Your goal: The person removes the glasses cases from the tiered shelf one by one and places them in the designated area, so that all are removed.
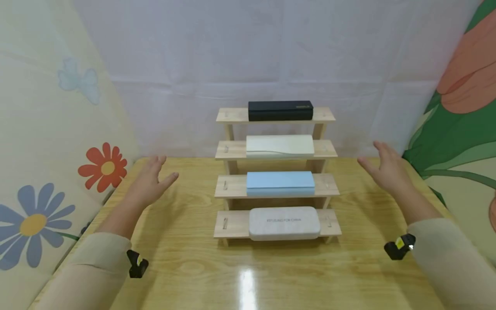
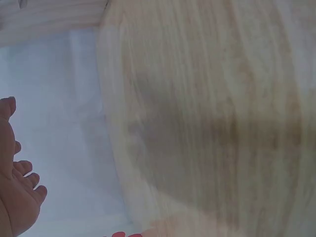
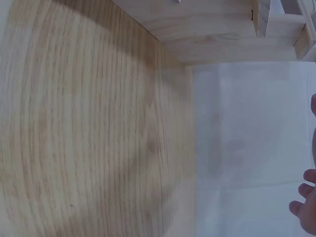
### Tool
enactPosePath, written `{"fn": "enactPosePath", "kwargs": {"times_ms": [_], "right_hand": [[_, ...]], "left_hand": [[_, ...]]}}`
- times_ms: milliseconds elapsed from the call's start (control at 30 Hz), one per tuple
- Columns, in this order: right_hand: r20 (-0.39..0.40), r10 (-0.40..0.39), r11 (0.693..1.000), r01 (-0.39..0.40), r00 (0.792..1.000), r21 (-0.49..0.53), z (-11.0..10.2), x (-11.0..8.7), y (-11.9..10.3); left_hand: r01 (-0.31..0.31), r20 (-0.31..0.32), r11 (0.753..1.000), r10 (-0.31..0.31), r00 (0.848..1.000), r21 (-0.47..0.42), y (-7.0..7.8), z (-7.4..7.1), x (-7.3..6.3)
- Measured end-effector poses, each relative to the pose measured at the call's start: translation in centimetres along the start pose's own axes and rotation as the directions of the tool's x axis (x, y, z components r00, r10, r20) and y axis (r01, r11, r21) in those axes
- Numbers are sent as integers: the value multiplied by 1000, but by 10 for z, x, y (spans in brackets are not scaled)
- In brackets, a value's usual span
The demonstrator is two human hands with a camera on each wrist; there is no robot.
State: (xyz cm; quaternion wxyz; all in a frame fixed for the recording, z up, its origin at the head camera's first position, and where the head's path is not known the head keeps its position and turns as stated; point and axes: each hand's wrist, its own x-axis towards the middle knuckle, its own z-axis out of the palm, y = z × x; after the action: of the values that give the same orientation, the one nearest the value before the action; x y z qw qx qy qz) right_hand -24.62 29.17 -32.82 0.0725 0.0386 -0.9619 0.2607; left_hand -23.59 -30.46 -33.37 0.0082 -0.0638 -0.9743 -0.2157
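A four-tier wooden stand [image 1: 232, 218] bears one oblong case per tier. From the top these are a black case [image 1: 280, 111], a cream case [image 1: 280, 145] with a curved flap, a light blue case [image 1: 280, 183] and a pale grey rounded case [image 1: 284, 223] with printed lettering. My left hand [image 1: 149, 183] hovers left of the stand, fingers relaxed and holding nothing. On the other side, my right hand [image 1: 387, 170] is likewise raised, thumb apart from the fingers, touching nothing. Both wrist views catch only part of each hand at the edge.
The stand is on a wood-grain table [image 1: 186, 275]. A white cloth [image 1: 193, 51] hangs behind it. Flower-printed cloths stand at the left [image 1: 42, 129] and right [image 1: 465, 129]. Small black cameras sit on both sleeves.
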Motion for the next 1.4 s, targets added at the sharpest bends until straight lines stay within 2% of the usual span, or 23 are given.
{"fn": "enactPosePath", "kwargs": {"times_ms": [133, 400, 667, 1067, 1400], "right_hand": [[-26, -20, 1000, 20, 999, 16, 3, -5, -2], [-25, -52, 996, 53, 998, 70, 5, -17, -8], [-46, -92, 987, 97, 995, 127, 11, -28, -13], [-52, -138, 967, 146, 989, 208, 18, -50, -26], [-46, -154, 961, 161, 987, 225, 27, -66, -35]], "left_hand": [[-29, -2, 999, 29, 1000, -29, 3, 7, -8], [-24, 29, 989, 28, 999, -145, 6, 19, -21], [-56, 37, 971, 67, 997, -231, 15, 40, -35], [-75, 48, 950, 93, 994, -303, 32, 62, -55], [-160, 36, 931, 181, 983, -329, 44, 79, -66]]}}
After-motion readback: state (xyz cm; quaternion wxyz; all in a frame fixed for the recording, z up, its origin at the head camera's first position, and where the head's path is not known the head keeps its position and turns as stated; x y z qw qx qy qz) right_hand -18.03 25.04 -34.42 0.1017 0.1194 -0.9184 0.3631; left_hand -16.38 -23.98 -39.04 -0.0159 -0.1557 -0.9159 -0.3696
